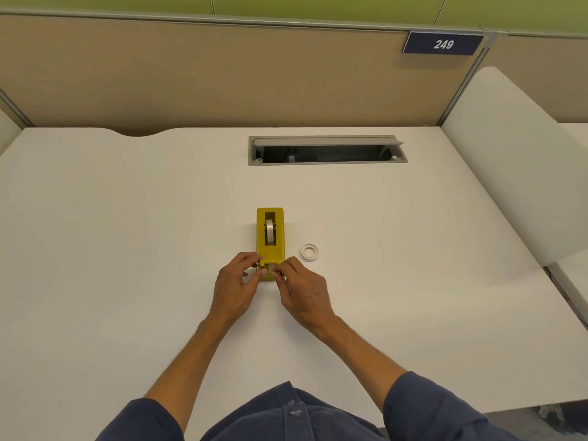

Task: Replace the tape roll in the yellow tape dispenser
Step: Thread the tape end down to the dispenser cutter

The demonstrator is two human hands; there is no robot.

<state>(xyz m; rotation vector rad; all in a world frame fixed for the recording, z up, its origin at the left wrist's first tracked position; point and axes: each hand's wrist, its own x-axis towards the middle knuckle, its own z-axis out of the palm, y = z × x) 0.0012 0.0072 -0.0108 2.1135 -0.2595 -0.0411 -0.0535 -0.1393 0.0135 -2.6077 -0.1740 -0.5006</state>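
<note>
The yellow rectangular plastic tape dispenser stands lengthwise at mid-desk on the white laminate desk, with a clear tape roll seated upright in its well. Both hands work at its near, cutter end. The left hand has its fingers curled, thumb and forefinger closed at the left corner; the right hand likewise has its fingertips pinched at the right corner. Whether they grip the tape's free end or the dispenser body cannot be told; the detail is too small. Judged risks: the loose tape end may stick to a finger or fold on itself, fingertips may catch the cutter's teeth, and a pull toward the person may slide the dispenser, since neither hand pins its body. 1 small white ring-shaped tape roll lies flat just right of the dispenser, apart from it and close to the right hand's knuckles. A grey open cable tray sits well behind, obstructing nothing. A navy sign marked 249 hangs on the tan partition.
</note>
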